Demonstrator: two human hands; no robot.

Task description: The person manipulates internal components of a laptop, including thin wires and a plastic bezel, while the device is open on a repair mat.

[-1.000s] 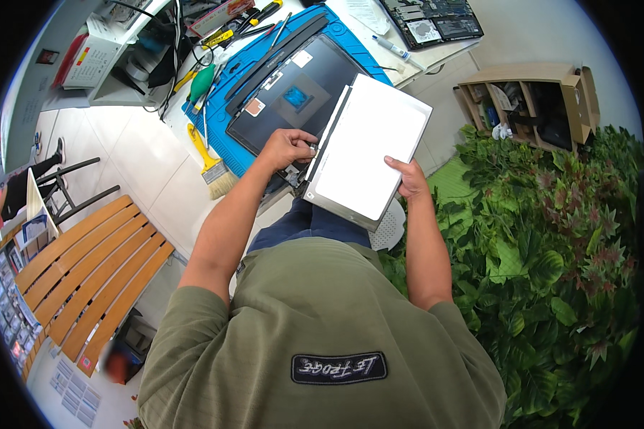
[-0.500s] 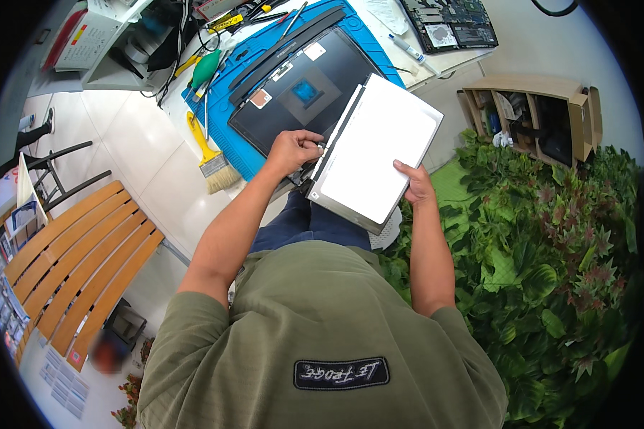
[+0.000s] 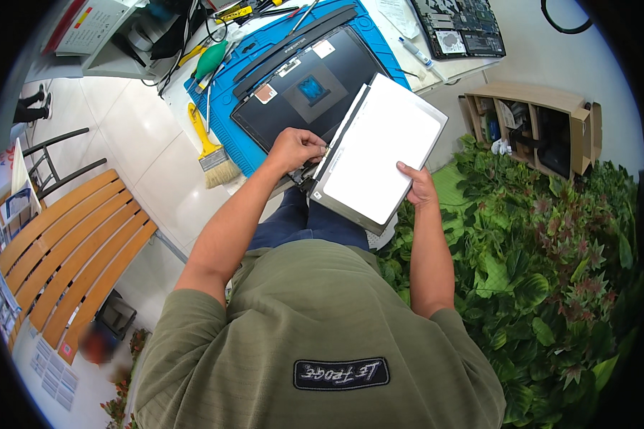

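Observation:
A flat white panel (image 3: 383,150), looking like the back of a laptop screen panel with a dark strip along its left edge, is tilted over my lap. My right hand (image 3: 420,184) grips its right edge, thumb on top and fingers hidden underneath. My left hand (image 3: 302,151) is closed in a pinch at the dark strip; whatever small thing is between the fingertips cannot be made out. Beyond the panel, a dark laptop lid shell (image 3: 279,118) with pale stickers lies on a blue work mat (image 3: 222,136), partly covered by the panel.
A yellow-handled brush (image 3: 213,159) and a green blower bulb (image 3: 210,61) are at the table's left. An opened laptop base (image 3: 458,28) and a pen-like tube (image 3: 416,51) sit at the right. A wooden bench (image 3: 79,250) stands left, leafy plants (image 3: 537,272) right.
The view has shifted slightly. Both hands stay in nearly the same places on the panel, with the left fingers still pinched at the dark strip.

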